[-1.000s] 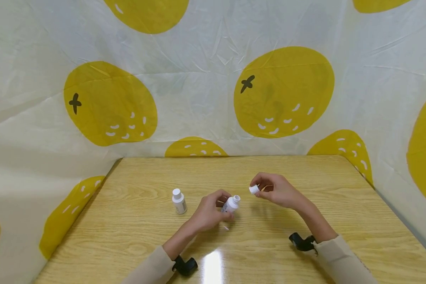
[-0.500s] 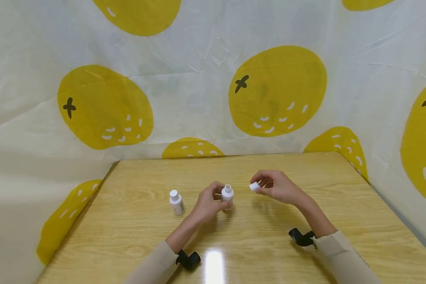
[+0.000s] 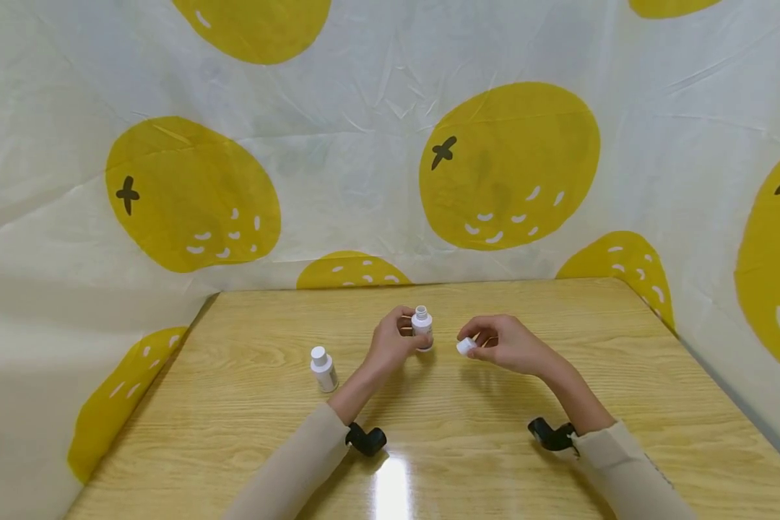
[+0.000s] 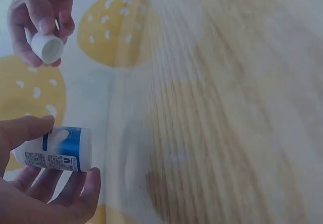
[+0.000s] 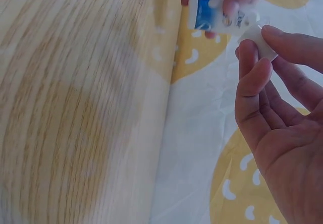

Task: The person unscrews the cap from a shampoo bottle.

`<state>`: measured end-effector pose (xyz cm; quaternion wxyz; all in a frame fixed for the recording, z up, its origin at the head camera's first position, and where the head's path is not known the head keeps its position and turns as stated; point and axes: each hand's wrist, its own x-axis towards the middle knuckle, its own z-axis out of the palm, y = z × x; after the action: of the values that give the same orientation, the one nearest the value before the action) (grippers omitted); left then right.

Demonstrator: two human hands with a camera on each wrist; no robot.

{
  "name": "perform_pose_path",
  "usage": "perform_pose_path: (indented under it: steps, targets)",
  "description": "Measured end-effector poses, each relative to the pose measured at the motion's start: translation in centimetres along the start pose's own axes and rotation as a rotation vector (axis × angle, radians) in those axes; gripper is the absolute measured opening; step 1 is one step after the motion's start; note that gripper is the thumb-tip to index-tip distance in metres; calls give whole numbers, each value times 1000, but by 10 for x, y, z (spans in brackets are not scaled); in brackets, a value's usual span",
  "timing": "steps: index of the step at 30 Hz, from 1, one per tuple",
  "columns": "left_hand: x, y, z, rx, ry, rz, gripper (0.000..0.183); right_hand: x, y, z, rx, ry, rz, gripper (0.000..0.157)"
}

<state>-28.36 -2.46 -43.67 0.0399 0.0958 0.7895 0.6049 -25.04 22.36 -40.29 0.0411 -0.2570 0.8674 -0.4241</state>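
Observation:
My left hand [image 3: 392,339] grips a small white bottle [image 3: 422,328], its mouth uncovered and facing up in the head view. In the left wrist view, the bottle [image 4: 60,149] shows a blue and white label, with the thumb on one side and the fingers on the other. Just to the right, my right hand [image 3: 510,345] pinches a white bottle cap [image 3: 466,347] between thumb and fingers. The cap [image 4: 49,48] has its hollow side showing in the left wrist view. A second white bottle [image 3: 324,370], capped and upright, stands on the table left of my left hand.
The wooden table [image 3: 266,433] runs back to a white cloth [image 3: 357,180] printed with yellow fruit, which also hangs along both sides. Black wrist cameras stick out from both sleeves, and light glares off the tabletop near the front.
My left hand has carried the bottle farther back on the table and brought it from tilted to upright. The right hand with the cap has stayed almost in place.

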Motion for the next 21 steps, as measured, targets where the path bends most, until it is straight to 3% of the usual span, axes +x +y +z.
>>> perform_pose_path:
  steps: [21]
  targets:
    - [60, -15, 10, 78, 205, -28, 48, 1, 0, 2, -13, -33, 5, 20]
